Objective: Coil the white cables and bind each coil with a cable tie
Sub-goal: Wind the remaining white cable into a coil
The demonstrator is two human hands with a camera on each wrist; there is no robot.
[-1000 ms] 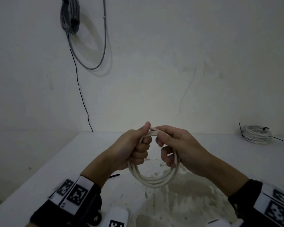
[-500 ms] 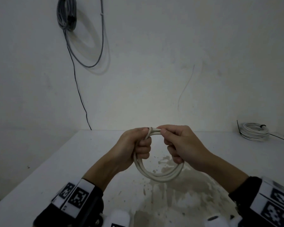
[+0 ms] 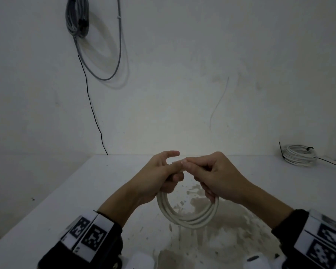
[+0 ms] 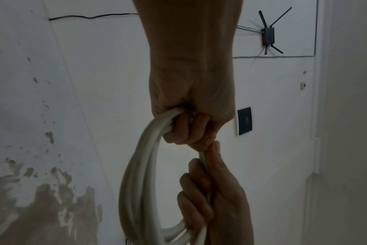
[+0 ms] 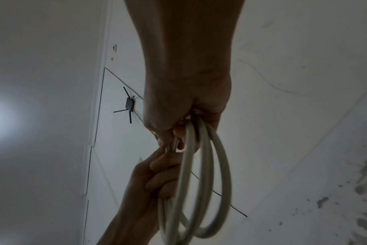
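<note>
Gripping one coil of thick white round cable (image 3: 190, 220), both hands hold it in the air above the white table (image 3: 47, 206). The left hand (image 3: 161, 175) curls its lower fingers round the strands on the coil's left side, while its forefinger sticks out straight above. The right hand (image 3: 219, 179) wraps its fingers round the strands on the right side and pinches the top of the coil between thumb and forefinger, touching the left thumb there. In the left wrist view the same bundle (image 4: 140, 174) leaves the left fist and bends down into the right hand's fingers (image 4: 197, 199). In the right wrist view about three loops (image 5: 201, 182) hang from the right fist, and the left hand (image 5: 155, 179) grips them lower down.

Under the coil the table's paint is worn off in one large brownish patch (image 3: 211, 239). One second coil of white cable (image 3: 299, 155), already bound with a thin black cable tie, lies at the table's far right corner, well apart from the hands. One bundle of grey cable (image 3: 76, 16) hangs on the white wall, with a single grey loop and a thin black wire (image 3: 91, 109) trailing below it. One dark router with four antennas (image 4: 269, 35) is fixed to another wall.
</note>
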